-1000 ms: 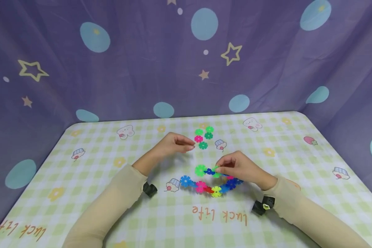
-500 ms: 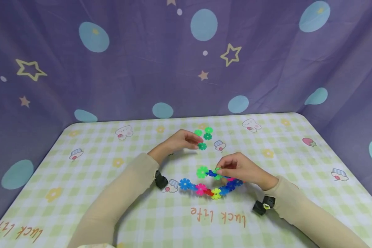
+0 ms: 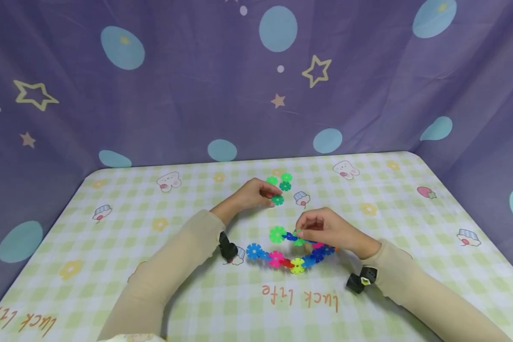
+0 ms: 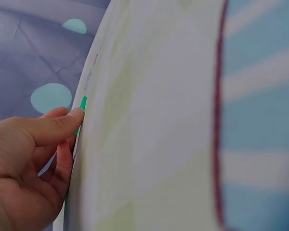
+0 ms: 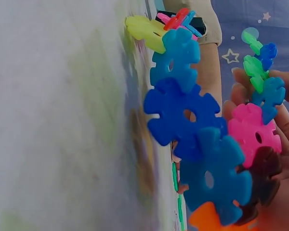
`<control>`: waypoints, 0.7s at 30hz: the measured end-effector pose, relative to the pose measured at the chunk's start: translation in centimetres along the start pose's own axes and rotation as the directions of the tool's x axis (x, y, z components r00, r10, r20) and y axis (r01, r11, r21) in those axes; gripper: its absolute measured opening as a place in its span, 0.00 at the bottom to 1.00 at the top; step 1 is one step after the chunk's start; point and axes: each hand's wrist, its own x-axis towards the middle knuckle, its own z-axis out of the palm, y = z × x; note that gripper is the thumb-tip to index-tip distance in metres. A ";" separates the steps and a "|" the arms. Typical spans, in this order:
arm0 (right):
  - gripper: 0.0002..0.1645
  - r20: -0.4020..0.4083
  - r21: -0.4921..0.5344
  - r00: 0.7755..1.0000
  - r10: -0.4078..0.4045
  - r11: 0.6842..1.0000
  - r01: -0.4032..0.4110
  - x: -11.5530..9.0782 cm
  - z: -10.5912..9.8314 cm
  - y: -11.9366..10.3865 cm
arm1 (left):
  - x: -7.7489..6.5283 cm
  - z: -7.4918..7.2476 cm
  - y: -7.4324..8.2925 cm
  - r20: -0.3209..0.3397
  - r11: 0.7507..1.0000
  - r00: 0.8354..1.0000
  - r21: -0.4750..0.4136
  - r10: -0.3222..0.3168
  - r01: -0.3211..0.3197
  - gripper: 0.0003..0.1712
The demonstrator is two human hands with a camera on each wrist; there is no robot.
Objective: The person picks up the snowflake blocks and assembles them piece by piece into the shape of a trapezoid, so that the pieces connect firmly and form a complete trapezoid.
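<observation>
In the head view my left hand (image 3: 256,193) is at a green flower-shaped plastic disc (image 3: 278,199) on the table, thumb and fingertips at its edges. The left wrist view shows the thumb over that thin green disc (image 4: 83,103). My right hand (image 3: 325,229) pinches a curved chain of interlocked flower discs near a light green disc (image 3: 298,241). One end of the chain is a light green disc (image 3: 277,234), the other a blue disc (image 3: 254,251). Pink, red, yellow, orange and blue discs link between, seen close up in the right wrist view, including a pink disc (image 5: 245,125).
Beyond the left hand lie more loose discs: two light green, one of them here (image 3: 286,177), and a darker green disc (image 3: 285,186). The checked tablecloth (image 3: 222,304) covers the table up to a purple curtain (image 3: 188,95) at the back.
My left hand has moved right and slightly forward to the loose discs, now hiding the pink one. The right hand and the chain have hardly moved.
</observation>
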 end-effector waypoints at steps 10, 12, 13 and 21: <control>0.08 -0.002 -0.012 1.000 0.002 1.000 -0.002 0.8 0.3 -0.4 | -0.4 0.3 0.6 0.006 0.995 0.999 0.099 0.032 -0.032 0.19; 0.10 -0.015 -0.038 1.000 0.008 0.999 -0.009 0.8 0.4 -0.5 | -0.6 0.4 0.9 0.011 0.989 0.999 0.144 0.040 -0.042 0.19; 0.11 -0.023 -0.057 1.000 0.012 0.998 -0.013 0.8 0.5 -0.6 | -0.7 0.4 1.1 0.012 0.984 0.999 0.170 0.042 -0.044 0.18; 0.12 -0.095 -0.234 0.995 0.017 0.972 -0.039 1.2 1.0 -1.7 | -1.5 0.7 2.5 0.003 0.959 1.000 0.283 -0.024 0.022 0.16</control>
